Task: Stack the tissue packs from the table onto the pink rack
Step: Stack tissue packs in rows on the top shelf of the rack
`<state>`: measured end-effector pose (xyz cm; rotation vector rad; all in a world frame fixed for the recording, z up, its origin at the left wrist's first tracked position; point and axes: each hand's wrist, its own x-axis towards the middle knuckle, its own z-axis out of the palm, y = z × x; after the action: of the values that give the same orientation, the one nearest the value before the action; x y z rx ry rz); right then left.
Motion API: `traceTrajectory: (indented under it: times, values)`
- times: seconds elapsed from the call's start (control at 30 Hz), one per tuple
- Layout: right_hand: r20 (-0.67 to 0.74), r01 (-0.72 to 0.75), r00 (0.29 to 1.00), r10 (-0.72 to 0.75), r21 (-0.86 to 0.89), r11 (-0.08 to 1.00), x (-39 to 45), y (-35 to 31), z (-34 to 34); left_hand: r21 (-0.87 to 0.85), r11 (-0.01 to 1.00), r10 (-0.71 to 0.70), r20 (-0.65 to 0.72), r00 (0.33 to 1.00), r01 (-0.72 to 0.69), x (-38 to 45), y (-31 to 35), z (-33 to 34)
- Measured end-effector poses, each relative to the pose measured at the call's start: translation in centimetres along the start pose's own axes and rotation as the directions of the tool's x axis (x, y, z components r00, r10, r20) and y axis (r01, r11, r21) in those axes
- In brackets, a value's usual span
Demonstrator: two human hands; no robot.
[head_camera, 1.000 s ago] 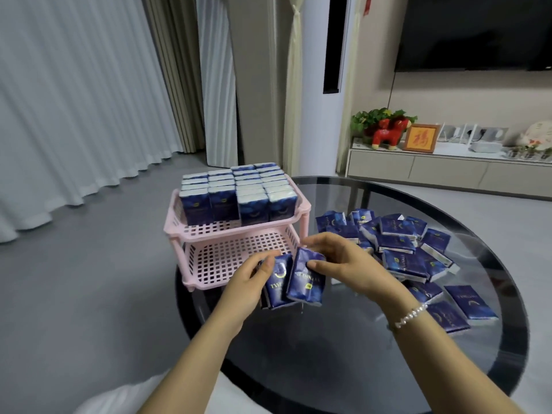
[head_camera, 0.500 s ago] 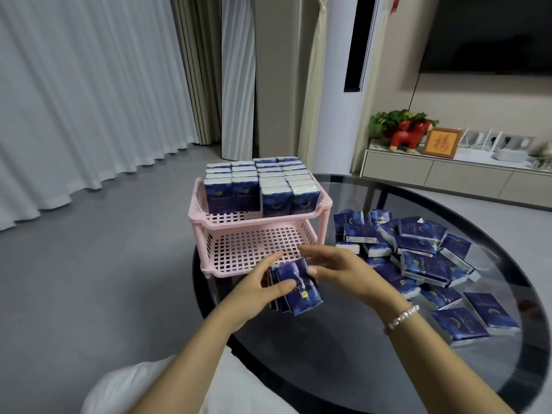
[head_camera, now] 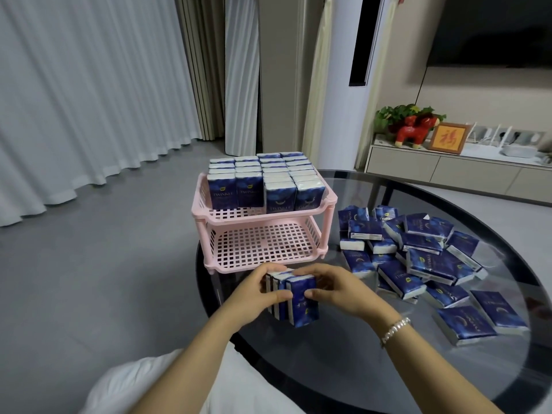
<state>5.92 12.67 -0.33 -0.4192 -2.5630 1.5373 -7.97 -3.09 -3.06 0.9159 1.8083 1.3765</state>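
Nearest the camera, both hands hold 1 small bundle of tissue packs (head_camera: 291, 297) upright just above the glass tabletop (head_camera: 343, 363). The left hand (head_camera: 254, 294) wraps the bundle's left side, thumb across the front and fingers curled over the top. The right hand (head_camera: 334, 289) presses from the right, fingers over the top edge and thumb on the front face. So each grip is closed round the bundle, squeezing the packs flat against one another; about 3 packs show, though the exact count is hard to tell.

The step in hand looks like squaring up a gathered bundle before loading it. The bundle sits between the 2 grips, just in front of the pink rack's (head_camera: 328, 204) lower front edge and not yet inside it.

The next move calls for carrying the bundle forward and setting it on the lower shelf (head_camera: 263, 243), which shows only bare pink mesh. The gap under the upper shelf looks low, so the packs probably need to go in level and stay pressed together or they may fan apart.

Beyond, the upper shelf carries 4 rows of standing packs (head_camera: 265, 180), tightly filled. To the right, a loose pile of packs (head_camera: 418, 249) lies on the tabletop, so plenty of the task remains.
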Motion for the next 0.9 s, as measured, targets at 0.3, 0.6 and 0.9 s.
traceTrajectory:
  times: [0.3,0.6,0.9]
  values:
    - [-0.133,-0.015,0.977,0.164,0.733,0.68,-1.0,1.2,0.9,-0.095,0.995,0.024,-0.198,0.98,-0.043,0.4,-0.3,0.1]
    - [-0.384,-0.03,0.891,0.243,0.485,0.874,-0.6,1.6,4.3,-0.121,0.992,0.003,-0.203,0.979,-0.028,0.0,0.2,0.8]
    - [-0.217,-0.042,0.974,0.066,0.116,0.992,-0.6,2.1,2.9,0.165,0.978,0.148,-0.113,0.983,-0.128,-0.9,0.1,0.7]
